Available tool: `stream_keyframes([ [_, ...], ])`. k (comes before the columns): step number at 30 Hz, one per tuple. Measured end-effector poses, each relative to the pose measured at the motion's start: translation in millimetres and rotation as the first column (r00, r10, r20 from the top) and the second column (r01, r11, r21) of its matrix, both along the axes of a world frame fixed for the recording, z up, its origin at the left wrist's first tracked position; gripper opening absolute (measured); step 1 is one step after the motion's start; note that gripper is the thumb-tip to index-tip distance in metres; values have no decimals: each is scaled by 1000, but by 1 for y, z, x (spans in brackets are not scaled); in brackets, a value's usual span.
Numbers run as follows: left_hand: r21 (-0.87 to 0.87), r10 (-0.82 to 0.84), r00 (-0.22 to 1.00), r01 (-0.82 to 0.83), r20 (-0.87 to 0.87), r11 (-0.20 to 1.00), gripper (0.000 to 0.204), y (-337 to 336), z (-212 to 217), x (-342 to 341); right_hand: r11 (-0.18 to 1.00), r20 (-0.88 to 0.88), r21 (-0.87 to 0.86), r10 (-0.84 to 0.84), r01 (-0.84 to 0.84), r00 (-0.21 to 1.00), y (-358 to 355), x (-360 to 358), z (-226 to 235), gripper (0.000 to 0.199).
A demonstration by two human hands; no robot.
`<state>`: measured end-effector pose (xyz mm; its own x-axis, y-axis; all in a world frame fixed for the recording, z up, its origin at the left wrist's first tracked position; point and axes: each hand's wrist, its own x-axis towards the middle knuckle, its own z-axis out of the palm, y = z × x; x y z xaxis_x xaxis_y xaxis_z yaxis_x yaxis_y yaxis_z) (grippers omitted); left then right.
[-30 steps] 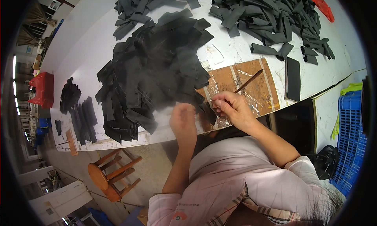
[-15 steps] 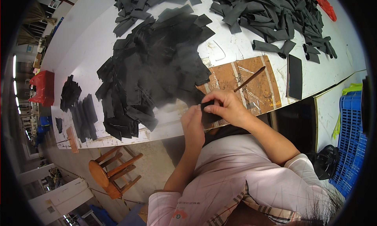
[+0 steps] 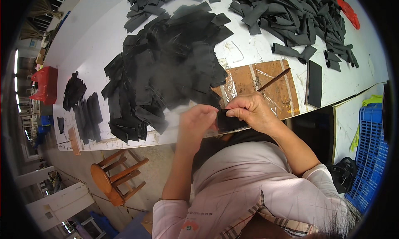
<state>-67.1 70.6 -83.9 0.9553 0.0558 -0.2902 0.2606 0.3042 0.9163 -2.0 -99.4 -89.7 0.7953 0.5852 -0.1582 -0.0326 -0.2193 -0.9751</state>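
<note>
A small black fabric piece [image 3: 229, 122] hangs at the table's near edge between my two hands. My right hand [image 3: 251, 110] pinches its top edge between thumb and forefinger. At the piece's left side, my left hand [image 3: 198, 119] has its fingertips closed together against it. Just beyond lies a worn brown board [image 3: 266, 83] with strips of tape, and a thin dark pointed stick [image 3: 274, 79] rests on it. A big heap of flat black fabric pieces [image 3: 166, 68] spreads to the left of the board.
Rolled dark fabric tubes [image 3: 291, 23] are piled at the far right. A dark flat rectangular block [image 3: 314, 84] lies right of the board. Smaller black stacks [image 3: 87, 118] and a red bag [image 3: 45, 85] are leftward. A wooden stool [image 3: 118, 174] and blue crate [image 3: 365, 147] flank me.
My left hand has drawn a little to the left and my right hand slightly right. More of the black fabric piece now shows between them. The view has shifted slightly.
</note>
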Motion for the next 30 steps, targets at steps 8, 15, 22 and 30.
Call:
stream_keyframes([
  [8,180,-210,970,230,-124,956,11,11,14,6,992,313,-29,125,-122,941,2,-2,9,11],
  [15,406,-60,998,57,-5,912,8,-2,4,-7,988,634,104,-157,118,757,12,-8,3,15],
  [22,601,135,932,-322,336,731,6,-44,11,-7,944,214,198,-306,266,928,13,-24,13,13],
  [30,145,421,903,-429,85,891,15,-33,3,-1,937,467,40,-325,348,822,22,-20,4,9],
])
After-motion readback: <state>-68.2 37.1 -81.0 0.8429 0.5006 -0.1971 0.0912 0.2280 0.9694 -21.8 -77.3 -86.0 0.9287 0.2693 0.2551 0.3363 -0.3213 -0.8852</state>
